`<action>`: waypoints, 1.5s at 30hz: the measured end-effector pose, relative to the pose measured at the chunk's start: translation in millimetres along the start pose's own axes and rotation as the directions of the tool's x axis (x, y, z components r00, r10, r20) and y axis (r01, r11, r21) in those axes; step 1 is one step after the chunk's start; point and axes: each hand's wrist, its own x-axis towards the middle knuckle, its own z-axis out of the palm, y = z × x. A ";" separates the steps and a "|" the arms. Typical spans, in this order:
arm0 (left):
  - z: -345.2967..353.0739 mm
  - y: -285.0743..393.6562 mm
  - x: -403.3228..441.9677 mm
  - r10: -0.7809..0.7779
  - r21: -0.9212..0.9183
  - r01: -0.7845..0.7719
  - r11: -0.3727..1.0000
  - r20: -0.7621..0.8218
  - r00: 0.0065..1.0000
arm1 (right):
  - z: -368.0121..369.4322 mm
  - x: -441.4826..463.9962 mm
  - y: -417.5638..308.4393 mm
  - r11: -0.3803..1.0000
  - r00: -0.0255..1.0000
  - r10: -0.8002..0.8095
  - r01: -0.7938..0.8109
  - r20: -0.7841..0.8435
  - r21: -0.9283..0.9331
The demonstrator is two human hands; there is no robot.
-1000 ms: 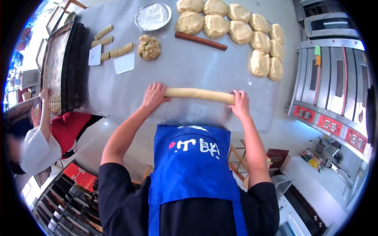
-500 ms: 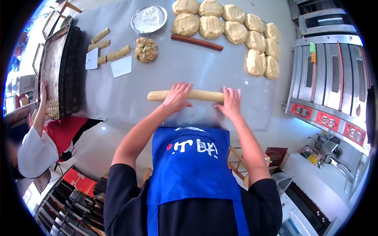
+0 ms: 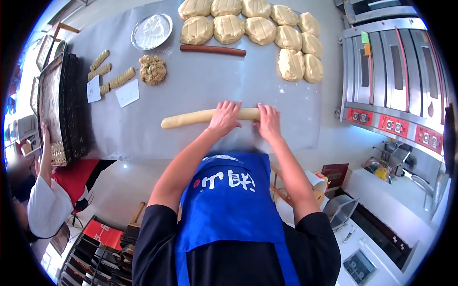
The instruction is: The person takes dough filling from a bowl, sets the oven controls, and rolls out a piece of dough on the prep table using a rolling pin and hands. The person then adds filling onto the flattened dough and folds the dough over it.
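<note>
Blue apron (image 3: 229, 209) nearest. Pale dough roll (image 3: 188, 118) lies crosswise on grey table (image 3: 200, 86); left hand (image 3: 225, 117) atop it, right hand (image 3: 268, 121) at its right end, fingers extended, thumbs spread. Beyond: brown rod (image 3: 213, 50), then dough mounds (image 3: 229, 29).

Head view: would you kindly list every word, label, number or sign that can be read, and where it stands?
No text reads clearly.
Blue apron: white characters, upside down and creased, unreadable with certainty.
Red panel, lower left: white marks, too blurred.
Red oven control panels: markings too small.
Dark red board: any text too small.
</note>
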 end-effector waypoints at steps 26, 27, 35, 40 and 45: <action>7.2 23.0 -18.5 -0.236 0.136 0.252 0.958 -0.125 0.964 | 10.6 31.4 57.2 0.927 0.982 0.119 -0.057 -0.148 0.370; 10.7 18.8 -23.6 -0.228 0.154 0.237 0.959 -0.075 0.971 | 14.1 45.9 41.1 0.967 0.937 0.195 -0.134 -0.289 0.219; -6.7 10.5 -40.7 -0.316 0.103 0.320 0.942 -0.049 0.947 | 42.6 76.1 6.8 0.990 0.981 0.100 -0.116 -0.168 -0.086; -7.2 -2.8 -65.4 -0.341 0.143 0.333 0.932 0.034 0.939 | 29.5 83.7 -44.0 0.999 0.971 0.054 -0.052 -0.233 0.016; -35.8 -16.0 -79.0 -0.368 0.101 0.374 0.922 -0.076 0.927 | 59.3 86.7 -58.6 0.999 0.981 0.005 -0.012 -0.193 -0.038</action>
